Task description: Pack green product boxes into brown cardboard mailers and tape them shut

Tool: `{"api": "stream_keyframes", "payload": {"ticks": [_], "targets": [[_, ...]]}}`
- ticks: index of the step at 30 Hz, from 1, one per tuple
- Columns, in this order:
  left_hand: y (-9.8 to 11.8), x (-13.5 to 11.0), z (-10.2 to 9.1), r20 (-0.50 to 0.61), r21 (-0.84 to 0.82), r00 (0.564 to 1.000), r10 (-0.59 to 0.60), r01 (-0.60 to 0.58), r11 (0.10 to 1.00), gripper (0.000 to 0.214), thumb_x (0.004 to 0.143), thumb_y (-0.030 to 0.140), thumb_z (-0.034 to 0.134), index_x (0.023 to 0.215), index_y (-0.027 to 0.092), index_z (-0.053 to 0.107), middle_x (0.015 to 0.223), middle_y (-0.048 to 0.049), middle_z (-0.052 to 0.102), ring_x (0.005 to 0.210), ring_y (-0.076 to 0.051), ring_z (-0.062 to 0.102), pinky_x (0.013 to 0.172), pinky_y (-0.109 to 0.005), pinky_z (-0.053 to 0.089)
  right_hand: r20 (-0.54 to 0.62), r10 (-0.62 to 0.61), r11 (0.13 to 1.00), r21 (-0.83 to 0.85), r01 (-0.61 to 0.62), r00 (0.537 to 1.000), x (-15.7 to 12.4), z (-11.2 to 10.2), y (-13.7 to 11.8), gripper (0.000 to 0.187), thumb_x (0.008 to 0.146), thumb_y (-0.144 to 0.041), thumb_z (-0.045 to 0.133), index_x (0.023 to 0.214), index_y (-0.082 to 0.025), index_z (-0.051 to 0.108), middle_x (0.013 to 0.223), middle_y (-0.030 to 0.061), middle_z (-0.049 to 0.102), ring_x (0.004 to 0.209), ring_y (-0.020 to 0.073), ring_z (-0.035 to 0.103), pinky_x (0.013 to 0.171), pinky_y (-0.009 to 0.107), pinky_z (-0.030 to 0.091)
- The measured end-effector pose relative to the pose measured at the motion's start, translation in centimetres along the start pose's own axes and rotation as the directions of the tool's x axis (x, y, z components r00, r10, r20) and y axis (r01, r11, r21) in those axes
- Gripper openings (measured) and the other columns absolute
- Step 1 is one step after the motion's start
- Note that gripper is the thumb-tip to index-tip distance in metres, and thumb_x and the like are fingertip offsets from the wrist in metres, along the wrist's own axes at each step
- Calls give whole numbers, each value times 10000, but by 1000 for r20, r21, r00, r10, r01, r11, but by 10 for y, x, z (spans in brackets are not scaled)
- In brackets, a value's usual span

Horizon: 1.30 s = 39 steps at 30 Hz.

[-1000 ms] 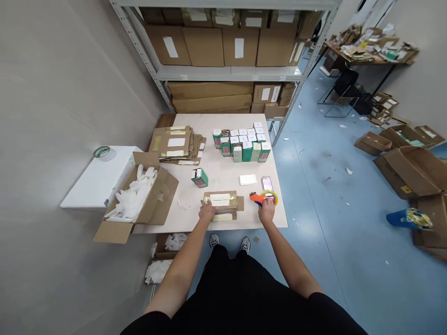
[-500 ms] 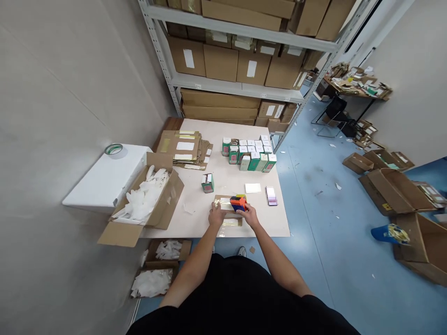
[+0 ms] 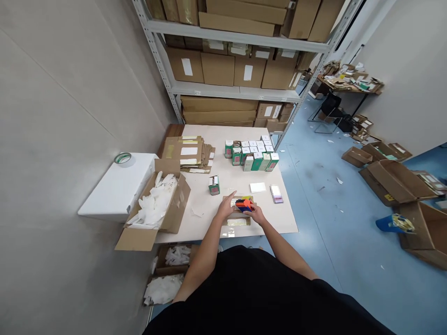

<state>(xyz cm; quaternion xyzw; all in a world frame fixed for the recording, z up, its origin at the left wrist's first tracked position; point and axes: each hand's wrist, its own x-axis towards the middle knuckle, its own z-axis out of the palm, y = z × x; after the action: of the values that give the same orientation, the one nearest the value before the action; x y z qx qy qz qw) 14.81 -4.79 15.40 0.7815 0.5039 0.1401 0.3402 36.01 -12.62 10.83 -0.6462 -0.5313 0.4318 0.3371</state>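
Note:
My right hand (image 3: 257,215) grips an orange and blue tape dispenser (image 3: 243,205) over a small cardboard box (image 3: 228,222) near the table's front edge. On the box's left end lies my left hand (image 3: 225,209), its fingers apart and stretched out beside the dispenser. Strips of clear tape and a pale label show on the cardboard. A small green and white carton (image 3: 214,186) stands behind my left hand. To the right are a white card or flat box (image 3: 257,187) and a small stack of purple and white packs (image 3: 276,194).
Several green and white cartons (image 3: 257,162) stand in rows at the table's back right. Flattened cardboard (image 3: 190,151) is piled at the back left. An open box of white packing material (image 3: 181,197) sits at the left edge. Loaded shelving (image 3: 226,89) rises behind.
The camera view has shifted, so the table sits a little further right. My left hand's fingers have spread out more over the box. The tape dispenser stays in my right hand.

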Motion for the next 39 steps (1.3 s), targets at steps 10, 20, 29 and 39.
{"api": "stream_keyframes", "payload": {"ticks": [10,20,29,39], "targets": [[1,-2,-13,-96,28,995,22,-19,999,356,1037,364,502,1300,330,738,1462,29,636,1331,-206,600,1154,-345,472,0,14,999,-34,-14,1000,-3,-2,0,425,743,-478,805,1060,-197,777,991,63,764,947,278,678,863,381,544],[-4,-12,-51,-70,-78,997,26,-32,996,354,1017,452,533,1202,298,791,1384,3,696,1292,-219,630,1093,-324,484,145,10,999,-41,-4,989,13,-16,-5,470,698,-499,844,1056,-198,801,1031,51,778,1001,293,682,919,409,542],[-37,-11,-21,-191,-356,876,-444,360,862,278,958,366,595,1015,231,832,1092,-36,811,1069,-231,724,894,-281,523,242,-62,991,-99,88,968,35,-40,-41,556,852,-501,711,1351,-256,704,1306,46,735,1174,306,674,1053,430,509],[-71,1,5,-166,-440,811,-561,448,778,252,898,320,601,957,218,824,1082,-37,811,1024,-212,732,872,-265,535,153,17,867,-495,61,988,32,-21,-62,443,977,-468,606,1367,-272,683,1304,54,731,1177,256,667,991,311,487]]}}
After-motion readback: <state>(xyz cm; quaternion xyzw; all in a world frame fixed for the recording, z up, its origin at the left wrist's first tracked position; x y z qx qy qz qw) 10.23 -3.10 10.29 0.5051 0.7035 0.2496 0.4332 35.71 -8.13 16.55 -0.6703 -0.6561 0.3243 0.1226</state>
